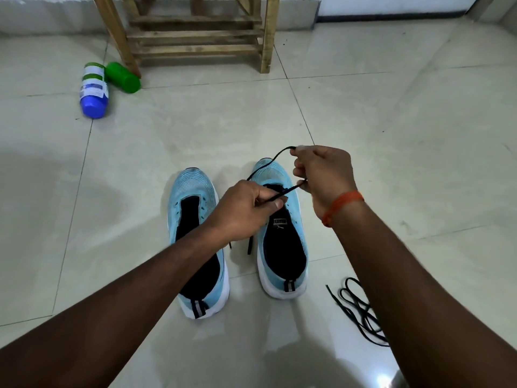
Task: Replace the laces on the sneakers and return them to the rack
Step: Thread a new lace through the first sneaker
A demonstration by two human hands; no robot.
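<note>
Two light-blue sneakers with black insides stand side by side on the tiled floor, toes pointing away from me: the left sneaker [195, 236] and the right sneaker [282, 233]. Neither has a lace threaded through it. My left hand [246, 208] grips a black lace [272, 161] above the right sneaker, two ends dangling below the fist. My right hand [321, 175] pinches the same lace a little farther on, a loop arching between both hands. A second black lace [355, 306] lies coiled on the floor to the right, partly hidden by my right forearm.
A wooden slatted shoe rack [195, 37] stands at the far wall, its lower shelves bare. Beside its left leg lie a blue-capped white bottle [93, 91] and a green bottle [123, 77]. Glossy floor tiles surround the shoes.
</note>
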